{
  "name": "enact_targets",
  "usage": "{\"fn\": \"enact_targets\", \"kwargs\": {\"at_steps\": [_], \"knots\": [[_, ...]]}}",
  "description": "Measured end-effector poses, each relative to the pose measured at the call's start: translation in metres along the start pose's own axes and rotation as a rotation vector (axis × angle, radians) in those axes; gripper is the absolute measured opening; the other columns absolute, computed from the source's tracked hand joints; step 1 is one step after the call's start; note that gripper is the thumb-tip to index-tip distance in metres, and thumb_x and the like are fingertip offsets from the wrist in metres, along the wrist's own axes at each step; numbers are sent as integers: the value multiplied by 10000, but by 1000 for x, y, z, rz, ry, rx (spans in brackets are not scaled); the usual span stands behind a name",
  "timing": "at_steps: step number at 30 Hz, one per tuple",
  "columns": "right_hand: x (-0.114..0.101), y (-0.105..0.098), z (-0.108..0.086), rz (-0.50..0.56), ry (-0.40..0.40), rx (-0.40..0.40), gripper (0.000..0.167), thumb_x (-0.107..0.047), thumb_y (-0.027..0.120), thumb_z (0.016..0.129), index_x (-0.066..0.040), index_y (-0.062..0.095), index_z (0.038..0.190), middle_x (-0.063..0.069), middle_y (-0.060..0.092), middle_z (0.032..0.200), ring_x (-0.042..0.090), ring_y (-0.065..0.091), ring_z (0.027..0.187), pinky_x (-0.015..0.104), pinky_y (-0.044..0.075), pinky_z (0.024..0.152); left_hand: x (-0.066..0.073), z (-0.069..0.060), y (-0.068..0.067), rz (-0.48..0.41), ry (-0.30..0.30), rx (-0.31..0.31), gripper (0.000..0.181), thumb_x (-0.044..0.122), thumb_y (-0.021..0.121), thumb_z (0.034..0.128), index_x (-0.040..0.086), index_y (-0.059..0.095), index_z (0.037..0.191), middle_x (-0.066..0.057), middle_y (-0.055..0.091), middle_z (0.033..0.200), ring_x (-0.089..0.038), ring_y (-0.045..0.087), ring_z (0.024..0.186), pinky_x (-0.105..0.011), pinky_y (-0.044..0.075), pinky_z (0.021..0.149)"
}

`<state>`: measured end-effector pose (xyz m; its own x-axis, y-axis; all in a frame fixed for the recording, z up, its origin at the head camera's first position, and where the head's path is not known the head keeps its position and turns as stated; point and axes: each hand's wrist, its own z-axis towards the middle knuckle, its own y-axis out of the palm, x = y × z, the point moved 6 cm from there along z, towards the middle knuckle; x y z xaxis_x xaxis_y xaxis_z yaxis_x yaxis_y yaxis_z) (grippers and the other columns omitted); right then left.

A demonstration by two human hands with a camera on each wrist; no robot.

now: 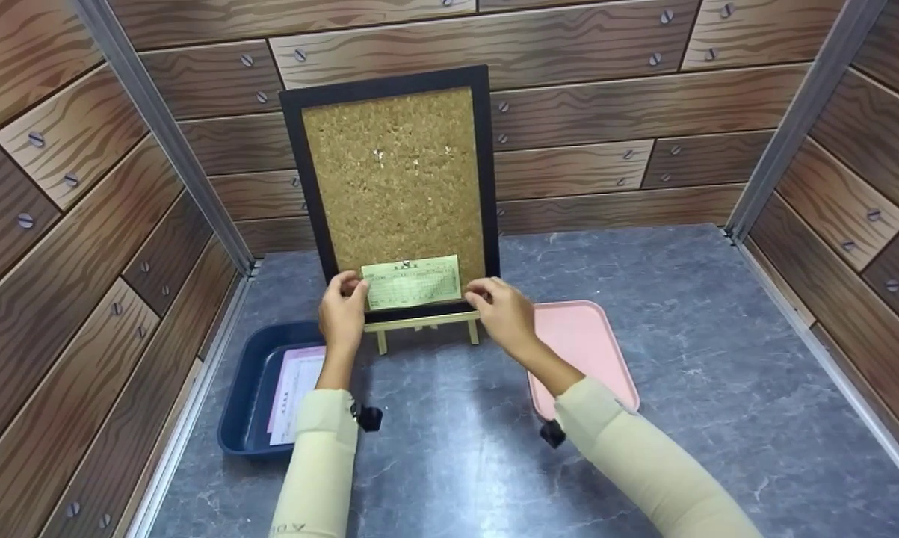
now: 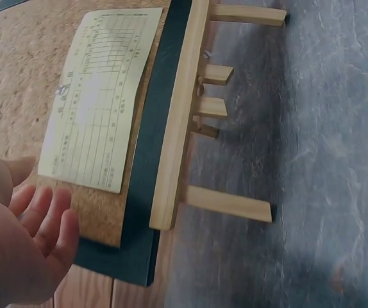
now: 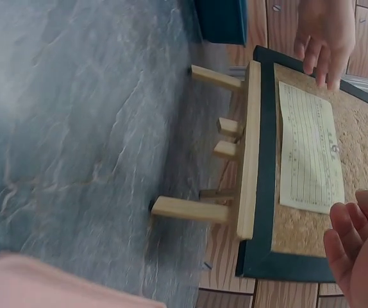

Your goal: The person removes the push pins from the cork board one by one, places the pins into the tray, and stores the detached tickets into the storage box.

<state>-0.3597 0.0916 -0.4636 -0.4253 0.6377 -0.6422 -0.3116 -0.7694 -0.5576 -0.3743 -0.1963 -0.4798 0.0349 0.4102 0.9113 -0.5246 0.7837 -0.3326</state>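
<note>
A pale green printed slip [image 1: 412, 282] lies flat on the lower part of a black-framed cork board [image 1: 397, 179]. A small clear pushpin [image 3: 334, 148] sits at the middle of the slip's top edge. My left hand [image 1: 342, 310] is beside the slip's left edge, fingers loosely bent; the left wrist view shows a small gap between fingers and paper. At the right edge, my right hand [image 1: 505, 310] hovers with thumb and fingers bent close to the slip's corner. Neither hand visibly grips anything. Whether a right fingertip touches the paper is hard to tell.
The board leans on a light wooden easel [image 2: 179, 122]. Left of it, a dark blue tray [image 1: 243, 403] holds a pink sheet and a white printed sheet [image 1: 296, 396]. A pink tray [image 1: 580, 344] lies at the right, partly under my right forearm. More pins [image 1: 378, 155] dot the upper cork.
</note>
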Motion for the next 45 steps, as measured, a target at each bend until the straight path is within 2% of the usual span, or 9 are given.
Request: {"fn": "enact_targets", "kwargs": {"at_steps": [2,5,10,19,26,32,38,42,45], "knots": [[-4,4,3,6,-9,2,100,-183,760,883,-137,765,973,0,724,882,197,671,777,434,511,702,0,3,3,41,-17,4,307,296,708,914,151,690,1183,-33,723,1067,-218,648,999,-409,456,867],[-9,10,6,9,-17,-2,102,-173,753,887,-128,765,978,-1,724,886,178,673,773,420,517,695,-1,5,6,56,-28,10,304,308,702,915,161,685,1182,-21,726,1074,-212,654,1015,-430,455,897],[-12,16,10,26,-6,-26,109,-166,747,898,-110,765,990,7,727,899,186,680,795,428,534,706,-2,7,10,45,-34,16,288,305,705,916,162,688,1165,-23,734,1064,-217,661,1004,-430,456,887],[-13,25,18,8,24,-14,117,-199,751,894,-132,776,987,-9,744,908,183,686,791,442,532,717,4,5,16,18,-18,18,235,255,707,917,135,715,1120,-47,727,1028,-214,656,965,-393,468,836],[-14,34,24,14,40,-18,131,-217,745,901,-129,774,994,7,750,949,206,692,827,441,536,746,4,4,16,54,-33,64,214,272,708,909,171,729,1097,-15,723,1026,-206,656,973,-440,471,849],[-15,39,27,4,84,-28,138,-251,737,907,-162,775,1005,-22,753,973,218,707,867,465,534,752,6,3,20,51,-46,39,238,314,696,916,172,737,1102,-12,727,1047,-206,662,991,-447,482,862],[-17,47,30,-4,101,-49,160,-287,725,920,-184,774,1034,-34,751,998,210,706,868,461,530,755,2,4,19,-22,-60,45,228,264,718,902,153,725,1101,-28,734,1013,-196,658,949,-386,470,832],[-20,51,33,3,102,-47,168,-288,723,923,-186,774,1046,-32,751,1003,211,709,892,463,535,769,0,5,14,-106,-47,52,234,195,717,897,89,712,1105,-87,724,983,-211,641,910,-312,451,795],[-20,55,34,3,102,-47,173,-289,720,926,-186,772,1055,-31,750,995,205,707,899,457,535,776,0,6,11,-130,-34,48,213,175,718,901,55,721,1077,-114,715,963,-220,630,896,-289,448,780]]}}
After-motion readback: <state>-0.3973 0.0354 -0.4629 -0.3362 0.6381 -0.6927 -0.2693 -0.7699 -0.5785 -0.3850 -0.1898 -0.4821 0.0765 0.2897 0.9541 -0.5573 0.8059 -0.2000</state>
